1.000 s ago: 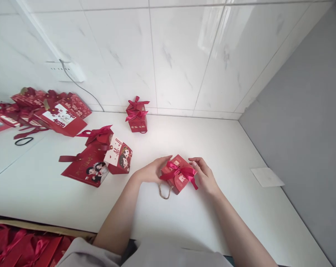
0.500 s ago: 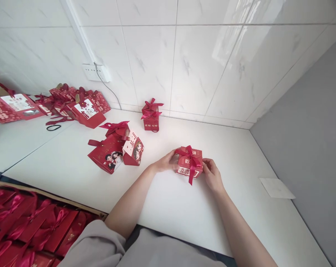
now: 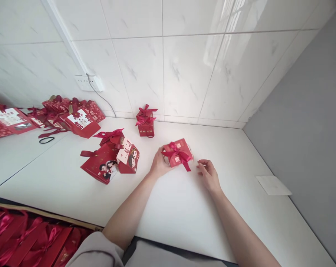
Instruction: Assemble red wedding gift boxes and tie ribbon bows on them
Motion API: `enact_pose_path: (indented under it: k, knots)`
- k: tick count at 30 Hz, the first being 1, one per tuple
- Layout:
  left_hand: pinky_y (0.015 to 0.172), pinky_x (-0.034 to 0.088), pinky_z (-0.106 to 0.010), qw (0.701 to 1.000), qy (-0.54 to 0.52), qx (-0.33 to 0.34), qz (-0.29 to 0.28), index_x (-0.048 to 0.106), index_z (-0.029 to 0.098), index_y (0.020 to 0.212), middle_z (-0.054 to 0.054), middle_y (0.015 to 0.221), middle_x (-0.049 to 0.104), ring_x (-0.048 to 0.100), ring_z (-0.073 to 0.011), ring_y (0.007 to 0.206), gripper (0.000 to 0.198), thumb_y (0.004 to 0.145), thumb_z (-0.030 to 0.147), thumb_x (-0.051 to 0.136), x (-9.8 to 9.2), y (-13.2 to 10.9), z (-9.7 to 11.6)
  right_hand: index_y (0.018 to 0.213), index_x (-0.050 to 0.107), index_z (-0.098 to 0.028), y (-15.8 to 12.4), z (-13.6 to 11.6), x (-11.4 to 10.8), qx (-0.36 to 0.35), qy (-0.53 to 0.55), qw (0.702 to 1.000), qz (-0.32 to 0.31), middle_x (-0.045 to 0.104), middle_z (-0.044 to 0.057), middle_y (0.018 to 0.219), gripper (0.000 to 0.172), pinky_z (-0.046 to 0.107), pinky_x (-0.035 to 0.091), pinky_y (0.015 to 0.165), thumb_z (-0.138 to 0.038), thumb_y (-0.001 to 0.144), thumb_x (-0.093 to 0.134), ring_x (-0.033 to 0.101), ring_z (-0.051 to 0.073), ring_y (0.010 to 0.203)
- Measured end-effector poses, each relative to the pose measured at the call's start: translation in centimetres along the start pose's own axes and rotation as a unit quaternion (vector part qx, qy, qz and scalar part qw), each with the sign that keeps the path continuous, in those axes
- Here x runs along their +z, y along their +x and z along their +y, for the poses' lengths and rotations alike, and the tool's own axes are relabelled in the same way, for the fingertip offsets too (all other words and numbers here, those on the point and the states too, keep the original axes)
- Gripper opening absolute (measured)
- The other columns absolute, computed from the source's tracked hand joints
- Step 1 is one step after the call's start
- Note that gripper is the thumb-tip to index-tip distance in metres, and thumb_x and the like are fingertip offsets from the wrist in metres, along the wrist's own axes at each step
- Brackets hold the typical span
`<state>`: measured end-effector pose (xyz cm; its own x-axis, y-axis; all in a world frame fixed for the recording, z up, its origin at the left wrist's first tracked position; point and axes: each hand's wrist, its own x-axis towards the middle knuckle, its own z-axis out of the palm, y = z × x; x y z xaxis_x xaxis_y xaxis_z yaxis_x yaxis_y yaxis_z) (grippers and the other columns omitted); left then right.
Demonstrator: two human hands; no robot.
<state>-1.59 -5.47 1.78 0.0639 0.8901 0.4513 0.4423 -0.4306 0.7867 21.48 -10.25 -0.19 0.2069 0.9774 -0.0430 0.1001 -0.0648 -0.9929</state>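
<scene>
The left hand alone grips the red gift box, tilted above the worktop. The right hand rests apart, empty, fingers loose. A one-sided grip could let it tip, creasing the ribbon bow.

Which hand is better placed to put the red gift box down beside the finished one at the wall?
Left, probably: the left hand already holds the red gift box; the right hand is off it.

A white tabletop runs to the tiled wall. Beyond the left hand's fingers a small ribboned box stands near the wall. Left of those fingers lie a tipped cartoon-printed box and a flat red carton, touching. Farther left sit a heap of red cartons and a black hair tie. Well right of the right hand's fingers lies a white paper slip.
</scene>
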Motion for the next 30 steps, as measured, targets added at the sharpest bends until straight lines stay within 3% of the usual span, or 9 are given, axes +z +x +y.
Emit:
enact_pose_path:
  k: [4, 7, 14, 18, 25, 30]
  knots:
    - [0.096, 0.048, -0.050, 0.980, 0.067, 0.029, 0.185, 0.035, 0.024, 0.134, -0.014, 0.132, 0.052, 0.055, -0.0336, 0.119, 0.090, 0.058, 0.031, 0.083, -0.7, 1.0, -1.4, 0.106, 0.056, -0.024, 0.1, 0.0, 0.0, 0.005, 0.004, 1.000, 0.004, 0.063, 0.007, 0.110, 0.037, 0.034, 0.052, 0.075, -0.054, 0.085, 0.054, 0.064, 0.021, 0.092]
    - [0.098, 0.047, -0.049, 0.966, 0.095, 0.022, 0.241, 0.033, 0.024, 0.135, -0.015, 0.133, 0.050, 0.053, -0.0336, 0.121, 0.091, 0.059, 0.030, 0.082, -1.0, 1.3, -1.6, 0.108, 0.054, -0.024, 0.0, -0.1, 0.0, 0.004, 0.002, 1.000, 0.001, 0.062, 0.008, 0.112, 0.037, 0.034, 0.052, 0.075, -0.054, 0.086, 0.054, 0.064, 0.020, 0.090]
    - [0.103, 0.042, -0.044, 0.963, 0.133, 0.028, 0.234, 0.031, 0.016, 0.134, -0.017, 0.132, 0.048, 0.051, -0.0320, 0.122, 0.088, 0.062, 0.033, 0.080, -0.7, 1.5, -0.7, 0.108, 0.054, -0.023, 0.0, -0.3, 0.1, 0.002, 0.005, 1.000, -0.001, 0.062, 0.008, 0.111, 0.038, 0.033, 0.052, 0.073, -0.054, 0.086, 0.053, 0.065, 0.019, 0.087]
    - [0.104, 0.039, -0.046, 0.941, 0.190, 0.050, 0.274, 0.030, 0.015, 0.131, -0.019, 0.129, 0.047, 0.048, -0.0324, 0.124, 0.091, 0.058, 0.032, 0.081, -0.3, 1.9, -0.9, 0.108, 0.054, -0.023, 0.2, -0.4, -0.1, 0.006, 0.012, 1.000, 0.005, 0.063, 0.008, 0.110, 0.039, 0.033, 0.052, 0.072, -0.055, 0.085, 0.053, 0.065, 0.019, 0.086]
    - [0.099, 0.041, -0.051, 0.927, 0.250, -0.008, 0.278, 0.031, 0.012, 0.127, -0.018, 0.121, 0.047, 0.049, -0.0349, 0.116, 0.095, 0.052, 0.038, 0.083, 0.1, 2.1, -2.0, 0.107, 0.055, -0.023, 0.1, -0.6, 0.0, 0.005, 0.010, 1.000, 0.008, 0.063, 0.007, 0.108, 0.040, 0.033, 0.052, 0.071, -0.056, 0.085, 0.054, 0.065, 0.019, 0.084]
    - [0.099, 0.042, -0.053, 0.943, 0.193, -0.031, 0.270, 0.035, 0.014, 0.125, -0.018, 0.121, 0.048, 0.050, -0.0352, 0.116, 0.093, 0.050, 0.040, 0.084, 0.5, 2.6, -1.7, 0.107, 0.054, -0.023, 0.2, -0.8, 0.2, -0.004, -0.002, 1.000, -0.006, 0.063, 0.007, 0.107, 0.040, 0.032, 0.051, 0.070, -0.057, 0.085, 0.053, 0.064, 0.019, 0.085]
